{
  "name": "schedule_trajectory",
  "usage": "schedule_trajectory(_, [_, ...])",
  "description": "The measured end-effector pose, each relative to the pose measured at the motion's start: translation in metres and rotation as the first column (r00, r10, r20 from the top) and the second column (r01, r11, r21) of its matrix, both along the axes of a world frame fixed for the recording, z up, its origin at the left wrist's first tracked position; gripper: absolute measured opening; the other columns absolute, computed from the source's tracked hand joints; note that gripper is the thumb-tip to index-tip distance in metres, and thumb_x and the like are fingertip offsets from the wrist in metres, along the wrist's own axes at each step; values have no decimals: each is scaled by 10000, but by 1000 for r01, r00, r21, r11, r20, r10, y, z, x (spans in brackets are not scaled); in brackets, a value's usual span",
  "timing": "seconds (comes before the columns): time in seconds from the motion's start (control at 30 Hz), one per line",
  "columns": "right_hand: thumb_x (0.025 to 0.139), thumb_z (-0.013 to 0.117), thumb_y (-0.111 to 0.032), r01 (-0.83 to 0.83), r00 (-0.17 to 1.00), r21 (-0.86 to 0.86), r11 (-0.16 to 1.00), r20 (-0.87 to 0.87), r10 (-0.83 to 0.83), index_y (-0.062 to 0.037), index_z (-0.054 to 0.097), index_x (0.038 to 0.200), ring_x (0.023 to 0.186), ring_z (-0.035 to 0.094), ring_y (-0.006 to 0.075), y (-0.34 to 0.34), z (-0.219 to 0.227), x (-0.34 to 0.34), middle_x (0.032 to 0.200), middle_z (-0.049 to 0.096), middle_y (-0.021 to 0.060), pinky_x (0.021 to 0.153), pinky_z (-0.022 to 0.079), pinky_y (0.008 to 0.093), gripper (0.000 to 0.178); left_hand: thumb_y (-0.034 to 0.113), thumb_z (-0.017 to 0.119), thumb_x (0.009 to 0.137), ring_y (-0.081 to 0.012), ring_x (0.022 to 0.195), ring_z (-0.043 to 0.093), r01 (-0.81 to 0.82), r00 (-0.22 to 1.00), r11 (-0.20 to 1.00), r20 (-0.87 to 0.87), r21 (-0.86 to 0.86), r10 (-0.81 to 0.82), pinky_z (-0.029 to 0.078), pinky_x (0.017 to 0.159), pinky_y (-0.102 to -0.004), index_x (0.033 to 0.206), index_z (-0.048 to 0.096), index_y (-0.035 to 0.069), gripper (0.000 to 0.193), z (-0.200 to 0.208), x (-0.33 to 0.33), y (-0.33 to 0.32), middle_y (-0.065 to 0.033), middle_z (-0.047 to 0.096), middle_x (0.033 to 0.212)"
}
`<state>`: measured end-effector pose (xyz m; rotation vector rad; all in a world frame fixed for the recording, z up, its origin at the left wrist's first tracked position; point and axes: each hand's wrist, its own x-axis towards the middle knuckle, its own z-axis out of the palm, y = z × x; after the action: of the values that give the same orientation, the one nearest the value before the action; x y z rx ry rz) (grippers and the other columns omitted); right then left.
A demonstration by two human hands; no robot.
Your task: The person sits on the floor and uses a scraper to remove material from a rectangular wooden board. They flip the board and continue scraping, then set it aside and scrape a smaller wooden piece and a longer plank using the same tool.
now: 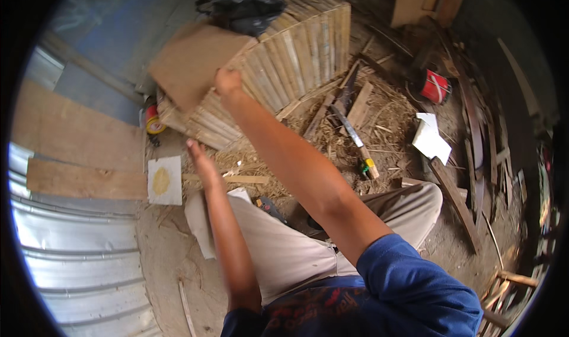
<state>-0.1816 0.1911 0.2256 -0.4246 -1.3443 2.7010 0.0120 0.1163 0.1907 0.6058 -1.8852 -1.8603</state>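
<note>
My right hand point(228, 82) reaches forward and is closed on the near right edge of a flat brown board point(195, 58). That board lies tilted against a stack of narrow wooden strips point(302, 49), which shows a long, slatted side. Lower and to the left, my left hand point(203, 164) is open, its fingers stretched toward the near end of the strips. Whether its fingertips touch the wood, I cannot tell. A black plastic bag point(249, 11) rests on top of the stack, beyond the board.
A long-bladed tool point(349, 129) lies among wood shavings to the right. Farther right are a red container point(435, 87), a white sheet point(431, 140) and loose planks point(456, 200). A stained white square point(164, 181) lies left, beside corrugated metal point(83, 242). My crossed legs point(284, 236) are in front.
</note>
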Motion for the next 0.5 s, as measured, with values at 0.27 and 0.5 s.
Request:
schedule_trajectory(0.27, [995, 548, -154, -93, 995, 81, 992, 44, 90, 15, 487, 1202, 811, 701, 242, 123, -41, 74, 954, 676, 160, 635, 554, 376, 275, 502, 448, 1037, -282, 1471, 361, 180, 984, 984, -9, 19, -180, 285, 1185, -487, 1567, 315, 36, 719, 1, 0, 13, -176, 373, 1588])
schedule_trajectory(0.5, [1036, 555, -224, -59, 965, 394, 917, 257, -48, 52, 584, 1213, 799, 719, 205, 340, -111, 180, 987, 710, 136, 684, 593, 338, 329, 417, 521, 1042, -268, 1430, 428, 503, 863, 858, 112, -103, -492, 318, 1156, -473, 1500, 431, 72, 581, -8, 18, 81, -162, 480, 1519])
